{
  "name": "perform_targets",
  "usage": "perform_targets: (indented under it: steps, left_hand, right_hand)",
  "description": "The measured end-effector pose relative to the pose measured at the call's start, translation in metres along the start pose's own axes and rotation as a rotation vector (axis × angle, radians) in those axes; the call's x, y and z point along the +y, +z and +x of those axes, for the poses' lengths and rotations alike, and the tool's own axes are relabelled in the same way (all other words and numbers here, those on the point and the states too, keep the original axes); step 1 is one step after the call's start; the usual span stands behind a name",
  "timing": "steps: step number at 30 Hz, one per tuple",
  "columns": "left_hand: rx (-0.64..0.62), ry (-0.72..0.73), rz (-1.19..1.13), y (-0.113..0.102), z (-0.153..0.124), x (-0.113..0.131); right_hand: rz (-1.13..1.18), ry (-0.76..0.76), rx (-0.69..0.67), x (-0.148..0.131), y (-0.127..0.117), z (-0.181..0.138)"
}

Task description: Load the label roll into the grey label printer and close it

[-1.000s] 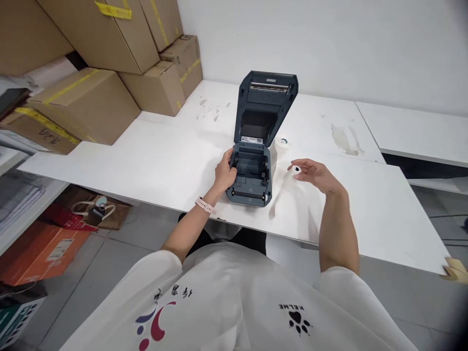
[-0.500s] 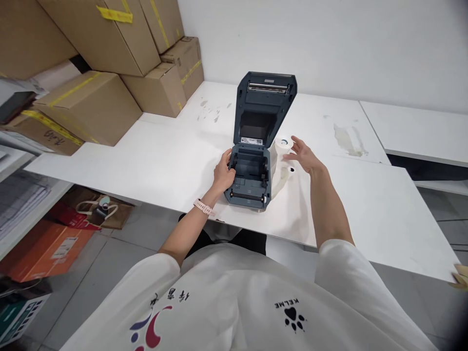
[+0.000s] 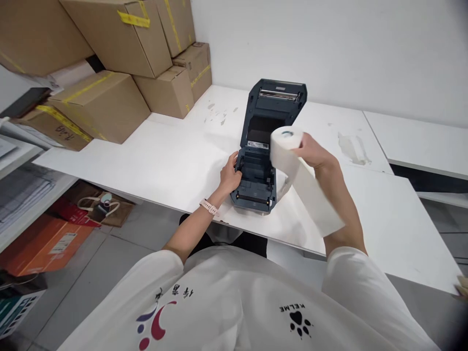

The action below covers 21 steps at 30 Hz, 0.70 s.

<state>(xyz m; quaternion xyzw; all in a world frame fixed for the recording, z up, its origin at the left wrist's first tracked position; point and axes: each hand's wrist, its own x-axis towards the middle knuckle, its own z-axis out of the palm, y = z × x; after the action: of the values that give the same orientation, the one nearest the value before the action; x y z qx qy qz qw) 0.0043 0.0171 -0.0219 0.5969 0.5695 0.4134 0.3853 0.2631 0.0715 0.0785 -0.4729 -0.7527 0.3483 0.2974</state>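
From the head view, a dark printer [image 3: 256,165] stands close to the near edge of the white surface [image 3: 171,165], its lid [image 3: 265,109] swung up and leaning back toward the far edge, so the hollow inside lies bare. The left hand [image 3: 230,174] is closed about the printer's left wall, thumb over the rim and fingers along the outside; a pale pink wristband [image 3: 209,206] circles that wrist. The right hand [image 3: 312,150] holds a white paper roll [image 3: 283,151] by its right side, lifted above the surface at the printer's right, its ring-shaped end facing up and its body hiding part of the hollow and hinge from sight. From the roll a broad loose tail [image 3: 318,200] slants down toward the near edge, passing in front of the right forearm; whether it touches the skin I cannot tell. A narrower pale strip [image 3: 283,189] shows just right of the printer's base, partly covered by the tail. Cardboard boxes [image 3: 106,105] are piled around the surface's far left corner, and a worn patch [image 3: 353,148] marks the top toward the far edge, right of the printer. Below the near left corner, an orange box [image 3: 36,243] sits near a shelf.
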Motion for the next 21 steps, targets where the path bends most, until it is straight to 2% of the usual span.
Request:
perform_targets:
  steps: [3, 5, 7, 10, 15, 18, 21]
  left_hand:
    - [0.01, -0.022, 0.007, 0.0, 0.0, 0.002]
    - [0.012, -0.028, 0.003, 0.0, -0.001, 0.005]
    - [0.014, -0.034, 0.001, -0.001, -0.002, 0.007]
    - [0.02, -0.049, 0.004, -0.002, -0.003, 0.01]
    - [0.022, -0.056, -0.022, -0.002, -0.004, 0.011]
    - [0.026, -0.062, -0.054, -0.002, -0.004, 0.01]
    - [0.029, -0.062, -0.095, -0.001, -0.004, 0.008]
  right_hand:
    - [-0.355, -0.008, -0.238, -0.039, 0.02, 0.006]
    - [-0.62, 0.007, -0.358, -0.055, 0.04, 0.013]
    - [-0.789, 0.022, -0.436, -0.06, 0.062, 0.02]
    - [-0.911, 0.073, -0.498, -0.053, 0.087, 0.03]
    - [-0.904, 0.091, -0.449, -0.042, 0.098, 0.022]
    - [-0.792, -0.069, -0.294, -0.043, 0.097, -0.012]
    - [-0.636, -0.24, -0.136, -0.045, 0.108, -0.061]
